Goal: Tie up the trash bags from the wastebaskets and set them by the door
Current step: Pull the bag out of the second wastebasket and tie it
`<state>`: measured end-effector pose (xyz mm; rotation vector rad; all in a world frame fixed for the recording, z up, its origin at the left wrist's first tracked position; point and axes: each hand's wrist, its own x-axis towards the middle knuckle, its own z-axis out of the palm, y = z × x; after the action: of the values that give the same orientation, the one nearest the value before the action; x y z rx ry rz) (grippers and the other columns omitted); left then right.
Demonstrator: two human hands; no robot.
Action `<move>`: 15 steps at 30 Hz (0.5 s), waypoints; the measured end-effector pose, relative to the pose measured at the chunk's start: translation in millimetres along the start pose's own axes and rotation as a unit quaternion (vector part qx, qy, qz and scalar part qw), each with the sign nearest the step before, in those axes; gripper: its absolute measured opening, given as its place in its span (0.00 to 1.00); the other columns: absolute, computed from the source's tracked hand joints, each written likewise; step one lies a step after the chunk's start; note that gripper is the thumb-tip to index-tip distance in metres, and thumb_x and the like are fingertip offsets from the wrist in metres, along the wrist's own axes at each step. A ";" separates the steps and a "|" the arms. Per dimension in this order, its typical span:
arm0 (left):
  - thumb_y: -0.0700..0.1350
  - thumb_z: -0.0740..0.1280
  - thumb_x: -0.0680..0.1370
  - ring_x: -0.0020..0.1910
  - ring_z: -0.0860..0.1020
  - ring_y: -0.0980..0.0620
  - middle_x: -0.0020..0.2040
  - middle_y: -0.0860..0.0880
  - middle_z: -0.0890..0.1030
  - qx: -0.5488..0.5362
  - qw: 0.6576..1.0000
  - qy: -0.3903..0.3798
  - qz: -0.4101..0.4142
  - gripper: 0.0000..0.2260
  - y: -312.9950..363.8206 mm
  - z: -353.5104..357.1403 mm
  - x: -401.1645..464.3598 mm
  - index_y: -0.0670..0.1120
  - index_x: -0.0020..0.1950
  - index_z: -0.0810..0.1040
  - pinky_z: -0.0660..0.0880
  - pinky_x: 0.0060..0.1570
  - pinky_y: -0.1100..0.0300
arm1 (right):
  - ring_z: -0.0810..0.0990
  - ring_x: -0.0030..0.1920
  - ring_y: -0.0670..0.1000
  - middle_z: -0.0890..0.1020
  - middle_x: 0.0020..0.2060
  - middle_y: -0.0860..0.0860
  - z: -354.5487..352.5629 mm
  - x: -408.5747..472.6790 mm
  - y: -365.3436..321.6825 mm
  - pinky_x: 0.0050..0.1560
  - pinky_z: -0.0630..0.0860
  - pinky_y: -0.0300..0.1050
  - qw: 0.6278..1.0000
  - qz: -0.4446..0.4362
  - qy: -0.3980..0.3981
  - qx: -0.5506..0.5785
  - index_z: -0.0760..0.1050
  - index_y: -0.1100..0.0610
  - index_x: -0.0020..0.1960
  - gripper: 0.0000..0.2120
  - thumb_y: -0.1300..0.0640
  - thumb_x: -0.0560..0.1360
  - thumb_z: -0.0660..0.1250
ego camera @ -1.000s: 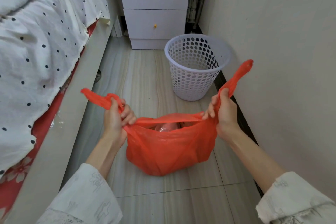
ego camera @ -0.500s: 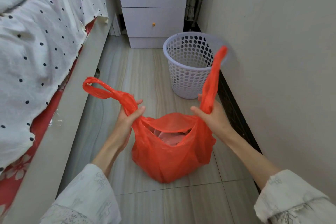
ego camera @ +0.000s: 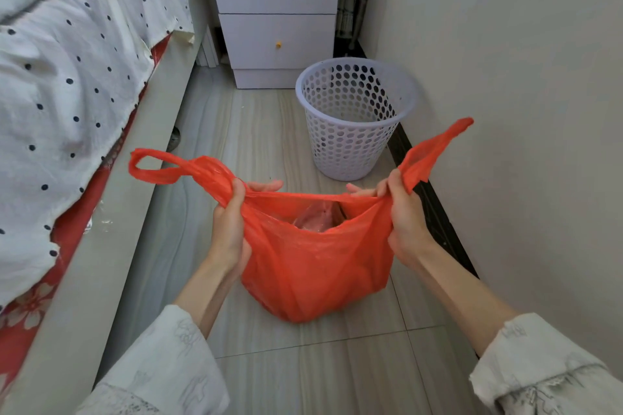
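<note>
Nearest the camera, two pale printed sleeves (ego camera: 158, 367) came in from the bottom corners, both cut off by the frame edge. Beyond them the left hand (ego camera: 229, 229) gripped the gathered left side of an orange-red trash bag (ego camera: 317, 266), fingers curled round the plastic, and the right hand (ego camera: 404, 222) gripped the right side in the same way; the two hands were held well apart. The bag was thin, crinkled and slightly see-through, its mouth stretched into a long slit between the hands, with its bottom resting on the tiled floor (ego camera: 337, 381). The left handle loop (ego camera: 158, 167) trailed out towards the bed frame (ego camera: 111, 256), and the right handle (ego camera: 435, 152) stuck up towards the wall (ego camera: 522, 111). Something pinkish showed inside the mouth, too dim to identify.

Half a second earlier the hands had been closer together and the mouth hung slacker.

Farther back, a white perforated wastebasket (ego camera: 350, 131) stood by the wall, before a white two-drawer nightstand (ego camera: 274, 20).
</note>
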<state>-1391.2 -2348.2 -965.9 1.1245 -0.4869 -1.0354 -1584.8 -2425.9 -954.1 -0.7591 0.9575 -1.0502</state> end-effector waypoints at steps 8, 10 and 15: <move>0.54 0.52 0.80 0.29 0.80 0.50 0.22 0.52 0.73 -0.234 0.967 0.047 -0.089 0.18 -4.2 -4.0 0.6 0.48 0.33 0.66 0.73 0.50 0.49 | 0.77 0.23 0.52 0.67 0.16 0.50 13.2 -6.9 -1.0 0.47 0.75 0.49 0.975 0.103 0.016 0.196 0.59 0.55 0.29 0.23 0.47 0.80 0.53; 0.55 0.51 0.80 0.24 0.75 0.52 0.20 0.52 0.69 -0.253 0.960 0.065 -0.098 0.19 -9.0 -8.9 1.4 0.48 0.33 0.65 0.73 0.45 0.53 | 0.71 0.19 0.50 0.63 0.14 0.50 10.8 -7.6 2.4 0.44 0.76 0.49 0.978 0.093 0.032 0.182 0.59 0.56 0.29 0.23 0.48 0.80 0.53; 0.56 0.50 0.80 0.14 0.58 0.58 0.17 0.54 0.59 -0.157 0.981 0.044 -0.101 0.20 -18.5 -4.8 -1.3 0.48 0.32 0.62 0.64 0.20 0.69 | 0.58 0.15 0.47 0.58 0.14 0.47 6.1 -8.9 15.1 0.27 0.74 0.41 0.998 0.046 0.001 0.038 0.58 0.55 0.29 0.23 0.46 0.80 0.51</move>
<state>-1395.9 -2345.8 -984.3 0.9452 -0.1315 -1.1867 -1575.4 -2412.1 -962.5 -0.6454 0.9401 -1.0010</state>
